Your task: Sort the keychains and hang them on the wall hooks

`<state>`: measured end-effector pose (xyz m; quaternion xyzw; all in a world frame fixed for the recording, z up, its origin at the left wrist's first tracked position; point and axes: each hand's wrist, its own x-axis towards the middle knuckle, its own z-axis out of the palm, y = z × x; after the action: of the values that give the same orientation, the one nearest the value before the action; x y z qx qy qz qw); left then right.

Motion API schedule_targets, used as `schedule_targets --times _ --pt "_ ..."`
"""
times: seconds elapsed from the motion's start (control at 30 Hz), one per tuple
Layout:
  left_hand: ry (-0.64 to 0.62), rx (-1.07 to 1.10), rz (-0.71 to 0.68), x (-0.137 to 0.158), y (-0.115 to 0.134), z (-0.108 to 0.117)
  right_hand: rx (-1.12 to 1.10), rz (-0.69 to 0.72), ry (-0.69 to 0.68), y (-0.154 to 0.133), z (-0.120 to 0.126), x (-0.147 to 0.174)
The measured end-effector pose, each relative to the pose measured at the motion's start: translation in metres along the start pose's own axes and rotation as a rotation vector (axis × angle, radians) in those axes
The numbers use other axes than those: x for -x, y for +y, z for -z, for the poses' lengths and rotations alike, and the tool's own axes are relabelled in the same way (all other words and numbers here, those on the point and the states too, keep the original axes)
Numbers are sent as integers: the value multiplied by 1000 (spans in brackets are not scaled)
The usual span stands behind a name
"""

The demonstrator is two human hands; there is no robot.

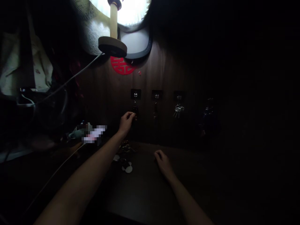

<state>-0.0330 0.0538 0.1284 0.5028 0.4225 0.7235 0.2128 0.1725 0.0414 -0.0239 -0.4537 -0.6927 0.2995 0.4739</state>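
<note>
My left hand (126, 122) is raised to the dark wooden panel. Its thumb and fingers pinch the lower part of a dark keychain (135, 108) that hangs from the leftmost black hook (136, 94). Small orange-brown bits show at the fingertips; the rest is too dark to make out. Lower and to the right, my right hand (163, 161) is held over the dark tabletop (140, 190) with its fingers curled in, and nothing shows in it. A brown keychain (155, 109) hangs from the middle hook (157, 94), and a bunch of silver keys (179, 110) from the right one (179, 95).
Bracelet-like trinkets (126, 147) and pale round discs (127, 168) lie by my left forearm. A lit lamp (113, 22) with a cord stands out above, near a red round ornament (123, 66). A blurred-out bright item (95, 134) is at left, and a dark blue object (209, 117) hangs at right.
</note>
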Motion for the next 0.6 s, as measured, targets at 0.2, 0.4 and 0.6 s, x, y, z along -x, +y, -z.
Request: schedule_targets --times 0.2,0.4,0.6 --pt "48 38 32 -40 12 -8 33 -8 -7 0 -1 -1" --pt "59 66 101 -55 11 -17 18 -16 -25 -3 -1 1" --pt "65 68 155 -60 3 -18 14 3 -26 -3 -1 1"
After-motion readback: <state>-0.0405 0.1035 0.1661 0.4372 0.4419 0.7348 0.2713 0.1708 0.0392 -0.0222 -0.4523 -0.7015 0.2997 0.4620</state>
